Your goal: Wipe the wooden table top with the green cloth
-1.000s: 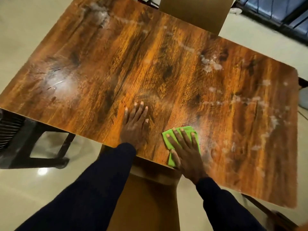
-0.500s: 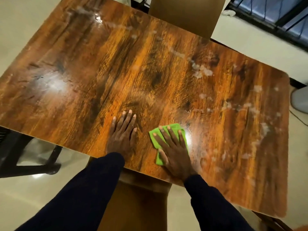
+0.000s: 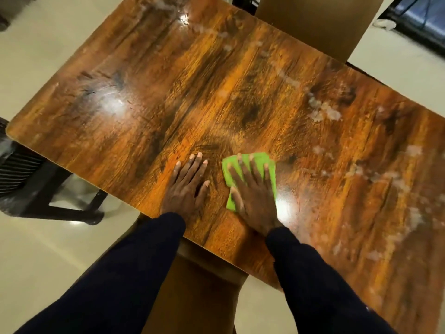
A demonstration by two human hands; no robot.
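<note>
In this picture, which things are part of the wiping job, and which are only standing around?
Part of the job: flat green cloth under the right hand; glossy wooden table top with whitish smears; left hand flat on the wood.
Only standing around: brown chair back beyond the table; second brown chair at the near edge; black slatted chair at left.

The right hand (image 3: 255, 196) is pressing flat on the green cloth (image 3: 261, 162) near the wooden table top's (image 3: 216, 97) near edge, while the left hand (image 3: 186, 186) is resting beside it, fingers spread. Whitish smears (image 3: 322, 112), possibly residue, are lying toward the right.
</note>
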